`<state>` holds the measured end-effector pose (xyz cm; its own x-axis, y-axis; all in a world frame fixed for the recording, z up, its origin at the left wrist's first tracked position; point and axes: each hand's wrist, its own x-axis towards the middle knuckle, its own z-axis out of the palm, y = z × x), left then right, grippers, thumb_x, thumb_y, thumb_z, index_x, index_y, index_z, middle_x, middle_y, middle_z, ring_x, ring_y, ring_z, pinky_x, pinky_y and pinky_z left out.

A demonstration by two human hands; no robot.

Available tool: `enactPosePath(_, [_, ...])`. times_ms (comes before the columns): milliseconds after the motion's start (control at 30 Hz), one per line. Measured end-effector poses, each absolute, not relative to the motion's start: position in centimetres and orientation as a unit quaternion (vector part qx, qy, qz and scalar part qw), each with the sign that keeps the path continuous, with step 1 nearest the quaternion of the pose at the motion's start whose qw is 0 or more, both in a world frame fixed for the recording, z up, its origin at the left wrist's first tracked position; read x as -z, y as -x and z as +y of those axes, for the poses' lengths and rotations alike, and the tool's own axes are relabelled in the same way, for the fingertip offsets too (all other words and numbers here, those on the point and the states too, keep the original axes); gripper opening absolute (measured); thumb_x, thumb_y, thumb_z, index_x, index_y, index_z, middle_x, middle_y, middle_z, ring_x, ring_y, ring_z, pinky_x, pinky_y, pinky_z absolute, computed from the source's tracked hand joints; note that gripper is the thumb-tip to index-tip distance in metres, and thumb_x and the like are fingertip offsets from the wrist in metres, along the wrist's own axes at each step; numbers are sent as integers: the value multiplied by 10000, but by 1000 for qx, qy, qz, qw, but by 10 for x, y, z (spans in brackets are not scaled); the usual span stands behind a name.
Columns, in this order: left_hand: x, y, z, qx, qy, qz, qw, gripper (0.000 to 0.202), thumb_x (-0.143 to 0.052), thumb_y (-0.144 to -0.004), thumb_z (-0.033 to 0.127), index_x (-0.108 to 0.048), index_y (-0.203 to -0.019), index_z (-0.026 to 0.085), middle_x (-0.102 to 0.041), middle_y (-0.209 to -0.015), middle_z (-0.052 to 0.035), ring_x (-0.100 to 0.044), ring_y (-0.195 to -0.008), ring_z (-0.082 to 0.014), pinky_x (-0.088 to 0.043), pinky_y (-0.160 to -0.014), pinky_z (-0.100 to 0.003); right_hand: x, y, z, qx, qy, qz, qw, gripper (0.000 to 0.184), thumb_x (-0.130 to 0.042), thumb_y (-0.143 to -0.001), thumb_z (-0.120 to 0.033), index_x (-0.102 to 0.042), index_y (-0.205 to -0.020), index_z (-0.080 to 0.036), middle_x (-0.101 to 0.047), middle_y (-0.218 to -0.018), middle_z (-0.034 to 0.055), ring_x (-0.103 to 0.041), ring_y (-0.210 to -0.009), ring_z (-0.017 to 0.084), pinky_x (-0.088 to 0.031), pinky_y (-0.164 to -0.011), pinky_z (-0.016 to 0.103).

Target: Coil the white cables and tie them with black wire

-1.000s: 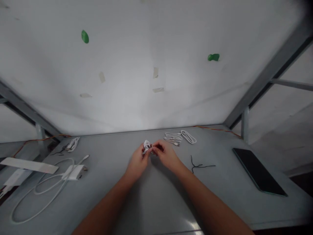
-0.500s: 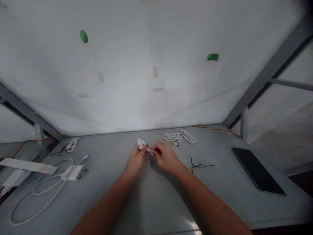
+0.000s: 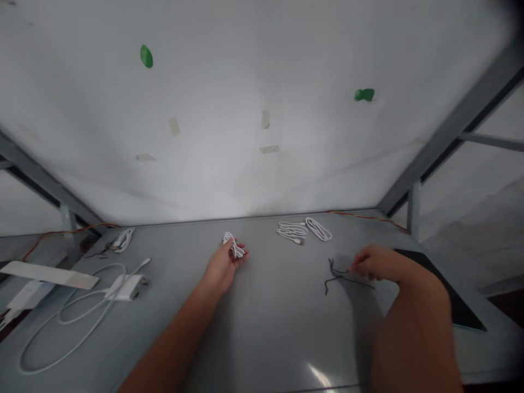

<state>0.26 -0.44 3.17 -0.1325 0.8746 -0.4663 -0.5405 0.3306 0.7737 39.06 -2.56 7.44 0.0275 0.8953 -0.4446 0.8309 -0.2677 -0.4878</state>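
"What's the left hand (image 3: 223, 268) doing?"

"Its fingers (image 3: 241, 255) are clenching a coiled white cable (image 3: 232, 244), its loops pointing toward the worktop's (image 3: 262, 327) far edge."

"And the right hand (image 3: 379, 263)?"

"Its fingers (image 3: 357, 266) are touching a black cord (image 3: 339, 277) lying crosswise near the far edge; I can't tell if they're gripping."

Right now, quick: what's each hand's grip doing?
Left hand: closed, holding the white cable.
Right hand: at the black cord; cannot tell whether it is holding it.
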Motion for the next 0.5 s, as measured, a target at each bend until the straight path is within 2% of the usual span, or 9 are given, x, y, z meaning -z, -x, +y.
enactPosePath(100, [-28, -4, -6, -548, -183, 500, 645, 162, -463, -1048, 243, -588, -993, 156, -744, -863, -100, -720, -674, -180, -637, -752, -369, -74, -388, -19, -289, 783, -550, 12, 280, -701, -819, -254, -693, -553, -167, -653, -599, 97, -554, -516, 183, -381, -544, 318])
enactPosePath(200, [-21, -6, -7, -543, -213, 493, 646, 188, -456, -1048, 237, -615, -1063, 139, -754, -937, -124, -728, -711, -190, -640, -777, -383, -77, -345, -5, -176, 785, -590, 75, 225, -659, -869, -241, -705, -660, -172, -693, -706, 95, -615, -638, 206, -381, -591, 308])
enactPosePath(300, [-15, -7, -7, -537, -240, 492, 642, 191, -487, -1035, 222, -641, -1099, 128, -755, -976, -129, -732, -747, -190, -641, -799, -376, -66, -278, 5, -126, 693, -683, 194, 192, -595, -923, -246, -732, -811, -172, -725, -792, 80, -643, -714, 215, -428, -640, 305])
enactPosePath(333, [-14, -6, -6, -534, -245, 494, 641, 190, -495, -1032, 216, -648, -1097, 125, -754, -976, -129, -733, -752, -189, -641, -807, -375, -58, -256, 6, -132, 646, -721, 214, 183, -584, -923, -222, -739, -841, -171, -737, -835, 83, -660, -768, 220, -461, -691, 310])
enactPosePath(400, [-13, -5, -5, -529, -248, 497, 641, 183, -507, -1025, 199, -661, -1083, 120, -753, -970, -131, -737, -756, -190, -638, -824, -375, -40, -220, 4, -153, 535, -796, 239, 194, -588, -929, -201, -756, -1020, -166, -761, -1044, 109, -681, -981, 239, -499, -884, 337])
enactPosePath(500, [-13, -2, -4, -527, -253, 491, 646, 183, -516, -1017, 171, -667, -1102, 112, -757, -1005, -147, -750, -782, -198, -633, -837, -373, -13, -196, 4, -165, 450, -850, 220, 402, -549, -977, -213, -645, -1362, -153, -614, -1456, 153, -537, -1361, 260, -381, -1157, 393])
